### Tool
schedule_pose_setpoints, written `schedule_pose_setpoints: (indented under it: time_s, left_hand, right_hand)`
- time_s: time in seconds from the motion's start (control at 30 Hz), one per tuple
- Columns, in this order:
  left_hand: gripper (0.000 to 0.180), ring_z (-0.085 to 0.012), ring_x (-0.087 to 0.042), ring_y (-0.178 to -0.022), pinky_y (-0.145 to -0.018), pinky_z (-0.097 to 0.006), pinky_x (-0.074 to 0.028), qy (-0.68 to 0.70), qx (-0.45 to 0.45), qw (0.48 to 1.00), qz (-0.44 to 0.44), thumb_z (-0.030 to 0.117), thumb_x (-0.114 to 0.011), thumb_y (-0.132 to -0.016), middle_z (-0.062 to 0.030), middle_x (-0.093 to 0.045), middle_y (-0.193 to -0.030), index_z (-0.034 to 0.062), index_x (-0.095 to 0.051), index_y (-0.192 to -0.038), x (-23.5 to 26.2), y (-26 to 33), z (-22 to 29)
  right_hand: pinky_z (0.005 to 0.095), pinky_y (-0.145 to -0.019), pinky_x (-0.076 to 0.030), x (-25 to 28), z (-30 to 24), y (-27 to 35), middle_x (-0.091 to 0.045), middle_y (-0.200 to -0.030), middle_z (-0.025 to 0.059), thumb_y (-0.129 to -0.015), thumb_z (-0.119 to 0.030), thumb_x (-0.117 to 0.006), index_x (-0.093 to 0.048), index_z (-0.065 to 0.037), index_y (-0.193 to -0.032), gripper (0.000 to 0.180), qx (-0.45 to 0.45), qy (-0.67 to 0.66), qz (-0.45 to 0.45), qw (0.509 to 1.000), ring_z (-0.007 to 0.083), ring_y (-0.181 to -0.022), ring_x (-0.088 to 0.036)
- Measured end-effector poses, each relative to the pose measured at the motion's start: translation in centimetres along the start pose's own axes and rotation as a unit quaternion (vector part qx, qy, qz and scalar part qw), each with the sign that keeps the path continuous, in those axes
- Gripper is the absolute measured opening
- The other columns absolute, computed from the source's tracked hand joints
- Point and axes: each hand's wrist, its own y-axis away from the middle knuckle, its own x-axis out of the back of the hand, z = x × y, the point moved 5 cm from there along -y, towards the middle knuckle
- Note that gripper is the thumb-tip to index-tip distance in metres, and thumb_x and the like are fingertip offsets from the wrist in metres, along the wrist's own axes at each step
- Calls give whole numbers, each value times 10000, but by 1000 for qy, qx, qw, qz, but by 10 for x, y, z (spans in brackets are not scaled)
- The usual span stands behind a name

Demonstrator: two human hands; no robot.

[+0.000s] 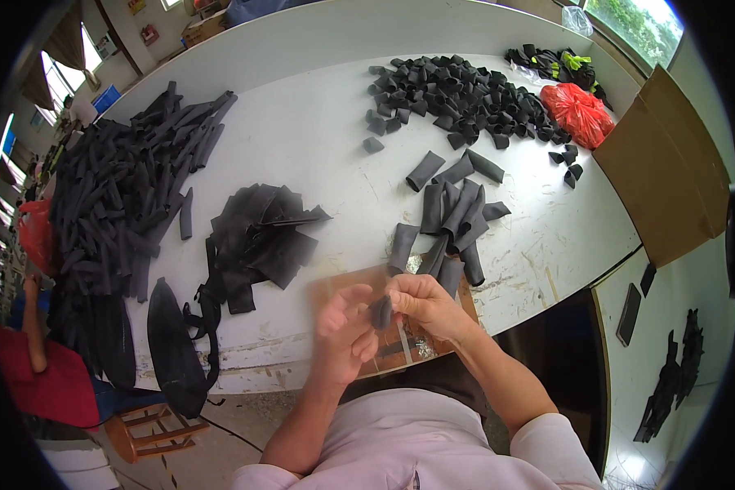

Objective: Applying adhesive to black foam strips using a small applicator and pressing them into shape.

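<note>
My right hand (426, 305) pinches a small dark fabric piece (381, 313) between thumb and fingers, close in front of my body. My left hand (345, 327) is beside it, blurred by motion, with its fingers near the piece; whether they touch it cannot be made out. Under both hands lies a brown board (351, 285) with clear tape at the table's front edge. Just beyond them is a small heap of dark fabric tubes (452, 214). To the left sits a pile of flat dark fabric pieces (263, 237).
Long dark strips (131, 180) heap at far left. Short folded loops (457, 94) pile at the back, near a red plastic bag (578, 113). A cardboard sheet (670, 167) stands right; a phone (628, 314) lies on the side surface. Another person's red clothing (45, 376) shows left, near a wooden stool (151, 431).
</note>
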Motion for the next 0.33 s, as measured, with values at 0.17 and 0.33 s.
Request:
schedule_pose_setpoints:
  time_s: [0.17,0.33]
  left_hand:
    - [330,-129,-522,-719,-625,-214,-439,-439,-329,835,47,134,-593,-810,-75,-574,-784,-4,-456,-1078,-24,-1,39]
    - [407,-205,-392,-1101,-906,-333,-327,-330,-275,888,-161,189,-574,-831,-111,-327,-1295,44,-464,-1195,-23,-6,31]
  right_hand:
    - [229,-575,-401,3,-11,8,-496,-657,-1,-856,-327,-525,-539,-15,-761,327,-22,116,35,992,91,-615,-464]
    - [278,-627,-427,-13,-64,29,-542,-946,110,-840,-488,-467,-517,-46,-1052,492,298,396,81,865,205,-779,-504]
